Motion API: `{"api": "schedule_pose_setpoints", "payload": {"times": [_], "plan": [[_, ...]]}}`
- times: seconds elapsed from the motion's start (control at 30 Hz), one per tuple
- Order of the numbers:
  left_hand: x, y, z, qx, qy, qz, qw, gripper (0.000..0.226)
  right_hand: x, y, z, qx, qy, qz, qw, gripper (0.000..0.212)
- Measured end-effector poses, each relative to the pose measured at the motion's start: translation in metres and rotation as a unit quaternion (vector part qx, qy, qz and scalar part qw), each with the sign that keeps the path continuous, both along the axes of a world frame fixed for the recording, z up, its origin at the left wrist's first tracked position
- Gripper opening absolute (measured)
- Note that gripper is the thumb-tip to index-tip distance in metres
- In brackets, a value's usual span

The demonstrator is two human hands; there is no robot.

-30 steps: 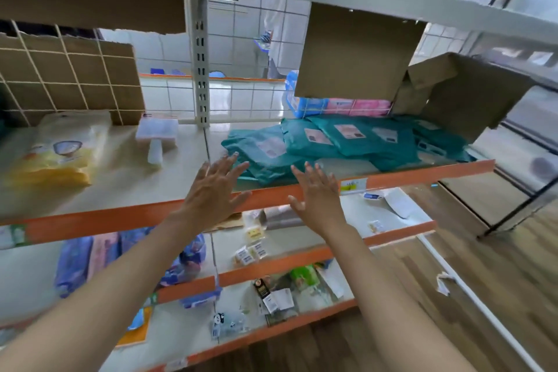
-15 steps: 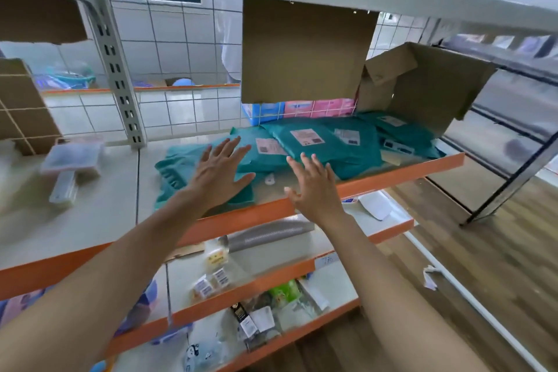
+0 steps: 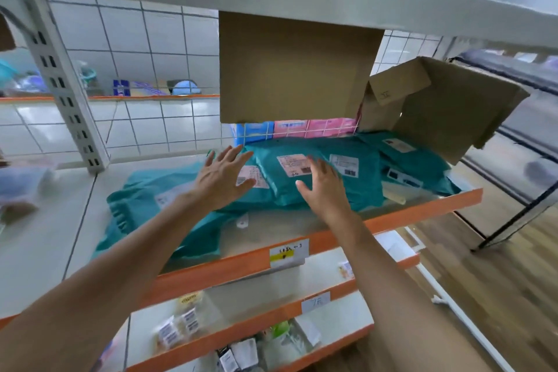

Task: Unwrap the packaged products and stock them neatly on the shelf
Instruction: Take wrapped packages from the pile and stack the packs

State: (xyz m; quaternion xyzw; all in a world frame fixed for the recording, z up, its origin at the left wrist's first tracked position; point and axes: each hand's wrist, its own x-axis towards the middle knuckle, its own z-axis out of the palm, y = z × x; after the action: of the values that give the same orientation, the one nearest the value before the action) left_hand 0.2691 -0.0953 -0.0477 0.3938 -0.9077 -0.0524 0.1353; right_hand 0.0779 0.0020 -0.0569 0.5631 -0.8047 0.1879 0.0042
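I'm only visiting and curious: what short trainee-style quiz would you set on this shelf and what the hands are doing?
1. True or false: the left hand and the right hand are both open, gripping nothing.
2. The wrapped packages near the hands are: A black, B teal, C red.
3. Fill in: the front edge of the shelf that holds them is coloured ____.
Key: 1 true; 2 B; 3 orange.

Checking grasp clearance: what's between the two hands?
Head view: overlapping teal parcels with shipping labels fill the gap between the left hand and right hand. Both hands are open, gripping nothing.
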Motion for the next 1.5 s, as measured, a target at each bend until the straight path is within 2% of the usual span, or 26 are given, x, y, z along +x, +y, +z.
{"api": "schedule_pose_setpoints", "payload": {"times": [0.13,0.4,0.63,0.8,1.0,1.13,1.2,1.3,1.5], "plan": [[-0.01,-0.013,-0.003,0.099,-0.003,0.04,0.994,0.071,-0.021,-0.023,0.0,0.006,-0.021,-0.009,1.0,0.061],[-0.03,-0.054,-0.003,0.159,-0.105,0.076,0.979,0.077,-0.063,-0.059,-0.008,0.085,-0.077,-0.052,0.992,0.076],[-0.052,-0.072,0.001,0.181,-0.146,0.076,0.97,0.085,-0.085,-0.077,-0.002,0.144,-0.048,-0.049,0.987,0.081],[-0.052,-0.082,-0.003,0.19,-0.122,0.063,0.972,0.089,-0.102,-0.087,0.001,0.165,-0.147,-0.064,0.973,0.068],[-0.047,-0.095,-0.012,0.208,-0.113,0.075,0.969,0.094,-0.111,-0.09,0.005,0.182,-0.214,-0.053,0.958,0.059],[-0.052,-0.096,-0.011,0.196,-0.127,0.08,0.969,0.096,-0.119,-0.081,0.013,0.151,-0.375,-0.053,0.913,0.035],[-0.053,-0.098,-0.011,0.2,-0.129,0.083,0.968,0.097,-0.125,-0.077,0.016,0.126,-0.42,-0.055,0.897,0.029],[-0.055,-0.1,-0.007,0.211,-0.129,0.081,0.966,0.086,-0.129,-0.071,0.024,0.092,-0.437,-0.05,0.893,0.023],[-0.054,-0.098,0.007,0.232,-0.079,0.074,0.967,0.049,-0.127,-0.06,0.042,0.056,-0.392,-0.022,0.918,0.017]]}}
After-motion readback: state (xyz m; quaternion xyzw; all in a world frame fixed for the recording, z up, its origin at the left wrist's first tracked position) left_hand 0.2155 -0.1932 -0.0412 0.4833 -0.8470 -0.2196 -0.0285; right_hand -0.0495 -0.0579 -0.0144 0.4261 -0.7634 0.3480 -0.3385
